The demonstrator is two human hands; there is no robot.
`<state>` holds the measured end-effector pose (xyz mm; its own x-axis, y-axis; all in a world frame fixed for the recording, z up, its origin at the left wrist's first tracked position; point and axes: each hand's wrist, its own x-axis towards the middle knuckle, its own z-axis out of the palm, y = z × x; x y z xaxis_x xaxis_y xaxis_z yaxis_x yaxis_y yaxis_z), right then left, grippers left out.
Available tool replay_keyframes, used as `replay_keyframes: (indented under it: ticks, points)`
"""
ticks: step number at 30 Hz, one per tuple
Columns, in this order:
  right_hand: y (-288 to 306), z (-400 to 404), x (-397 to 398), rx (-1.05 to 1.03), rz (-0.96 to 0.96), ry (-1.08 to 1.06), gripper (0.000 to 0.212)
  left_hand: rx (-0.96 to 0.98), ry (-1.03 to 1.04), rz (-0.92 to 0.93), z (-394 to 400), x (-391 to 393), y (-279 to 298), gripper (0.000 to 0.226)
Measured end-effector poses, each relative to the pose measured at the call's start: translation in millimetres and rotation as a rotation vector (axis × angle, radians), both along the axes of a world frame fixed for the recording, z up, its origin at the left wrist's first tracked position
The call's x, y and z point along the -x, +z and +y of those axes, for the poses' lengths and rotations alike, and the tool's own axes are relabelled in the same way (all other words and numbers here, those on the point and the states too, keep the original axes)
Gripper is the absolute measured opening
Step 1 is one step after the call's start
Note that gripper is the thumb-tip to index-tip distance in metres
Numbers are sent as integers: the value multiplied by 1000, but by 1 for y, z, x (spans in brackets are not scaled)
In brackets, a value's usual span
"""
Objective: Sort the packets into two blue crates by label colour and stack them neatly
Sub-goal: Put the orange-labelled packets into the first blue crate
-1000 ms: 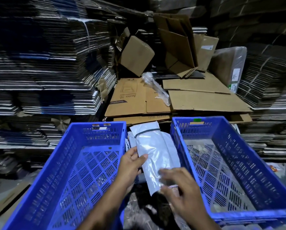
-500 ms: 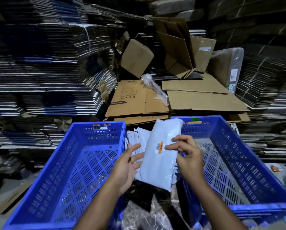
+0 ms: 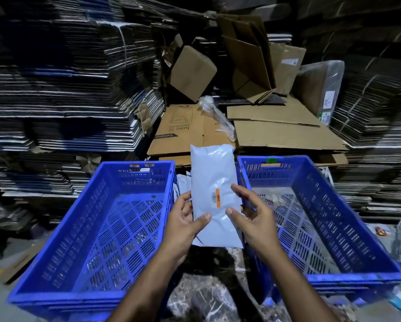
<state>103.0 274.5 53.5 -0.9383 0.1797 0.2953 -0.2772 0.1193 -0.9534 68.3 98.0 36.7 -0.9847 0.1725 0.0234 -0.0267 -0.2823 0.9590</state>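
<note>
A white plastic packet with an orange label stands upright between the two blue crates, held up in front of me. My left hand grips its lower left edge, thumb across the front. My right hand holds the right edge, thumb on the front below the label. The left blue crate has nothing in it. The right blue crate shows only its mesh floor. More white packets lie in the gap between the crates, mostly hidden behind the held one.
Flattened brown cartons and a crumpled clear bag lie behind the crates. Tall stacks of folded cardboard wall in the left and right sides. Clear plastic wrap covers the ground between my arms.
The packet has been turned label-side toward me and raised upright. My left hand now grips its left edge, and my right hand has slid down its right edge.
</note>
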Motion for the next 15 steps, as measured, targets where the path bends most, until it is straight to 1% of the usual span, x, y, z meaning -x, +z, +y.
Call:
replay_keyframes:
  ticks: [4,6,9,12,14,15]
  points:
    - [-3,3,-1,-36,-23,3,48,5,-17,-23,0,-1,2,49]
    - [-3,0,-2,-52,-26,14,47,8,-7,-19,-3,-1,4,53]
    - [-9,-10,3,-46,-58,40,43,52,82,15,-20,4,4,61]
    - [-22,-31,16,-97,-93,59,36,182,206,67,-56,15,2,49]
    - [-34,-54,29,-215,-112,69,33,315,261,79,-89,28,-2,41]
    - [-42,-68,36,-286,-111,76,32,369,283,60,-108,35,-6,42]
